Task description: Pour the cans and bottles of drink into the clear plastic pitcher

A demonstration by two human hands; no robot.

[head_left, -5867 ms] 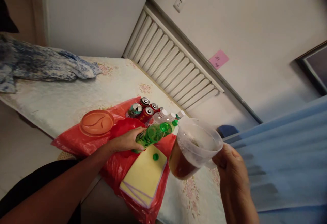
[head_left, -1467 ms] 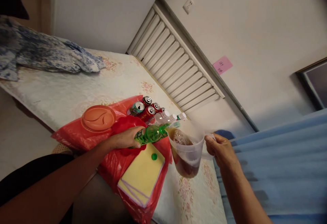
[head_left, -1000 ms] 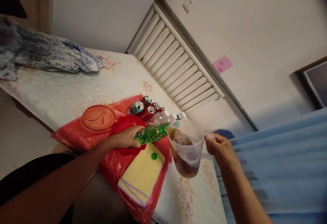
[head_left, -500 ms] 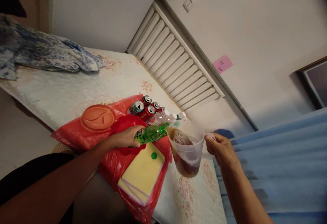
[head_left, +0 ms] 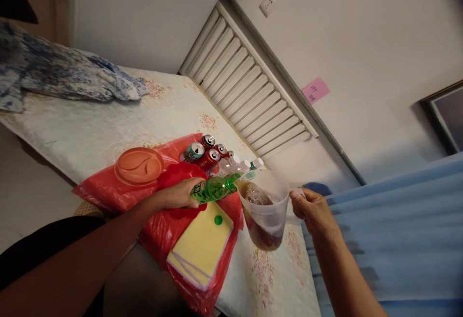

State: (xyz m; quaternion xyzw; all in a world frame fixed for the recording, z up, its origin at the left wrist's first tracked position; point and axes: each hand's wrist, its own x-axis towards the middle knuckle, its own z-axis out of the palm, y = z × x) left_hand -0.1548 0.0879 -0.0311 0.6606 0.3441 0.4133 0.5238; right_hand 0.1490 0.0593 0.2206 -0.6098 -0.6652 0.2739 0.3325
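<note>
My left hand (head_left: 184, 193) is wrapped round a green plastic bottle (head_left: 216, 189), tilted with its mouth at the rim of a clear plastic jug (head_left: 265, 211). My right hand (head_left: 314, 209) grips the jug's handle, holding the jug above the table's edge side. Dark brown liquid with foam on top fills part of the jug. Under the bottle lie a red scalloped dish (head_left: 177, 176) and a folded yellow cloth (head_left: 202, 242). A small green cap (head_left: 218, 220) rests on the cloth.
An orange divided dish (head_left: 139, 166) sits on red plastic sheeting (head_left: 104, 189). Several cans (head_left: 194, 151) and clear bottles (head_left: 231, 163) stand behind. Patterned fabric (head_left: 79, 78) lies far left on the table (head_left: 173, 109). A radiator (head_left: 249, 85) and blue curtain (head_left: 398, 230) border it.
</note>
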